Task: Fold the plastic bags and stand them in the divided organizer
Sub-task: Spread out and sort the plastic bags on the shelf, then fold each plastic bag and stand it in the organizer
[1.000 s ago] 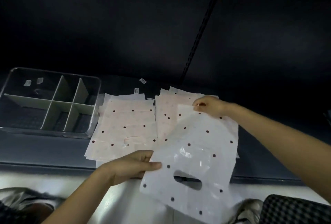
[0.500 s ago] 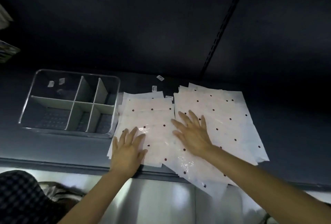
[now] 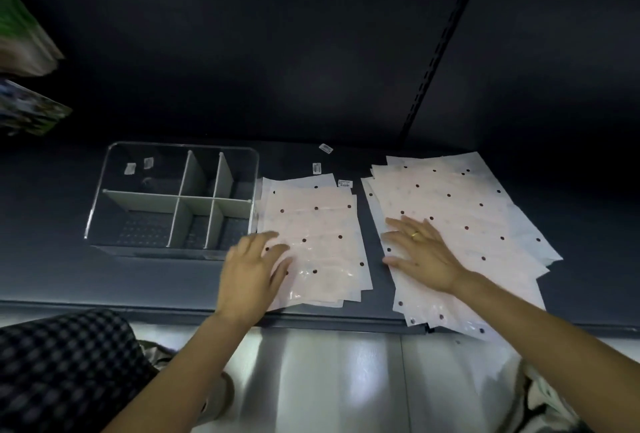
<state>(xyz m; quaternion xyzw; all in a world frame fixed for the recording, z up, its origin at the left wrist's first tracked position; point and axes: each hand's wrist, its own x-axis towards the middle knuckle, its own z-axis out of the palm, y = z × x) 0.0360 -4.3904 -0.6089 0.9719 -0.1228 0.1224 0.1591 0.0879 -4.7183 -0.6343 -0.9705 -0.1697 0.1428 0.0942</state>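
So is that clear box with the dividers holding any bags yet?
No bags yet. The divided organizer shows bare floor in its compartments, apart from two small labels in the far-left one. All the bags lie flat in two piles beside it.

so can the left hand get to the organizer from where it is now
Probably yes. The left hand lies flat on the near corner of the left stack, right beside the organizer. Nothing stands between them, and its compartments look open from above.
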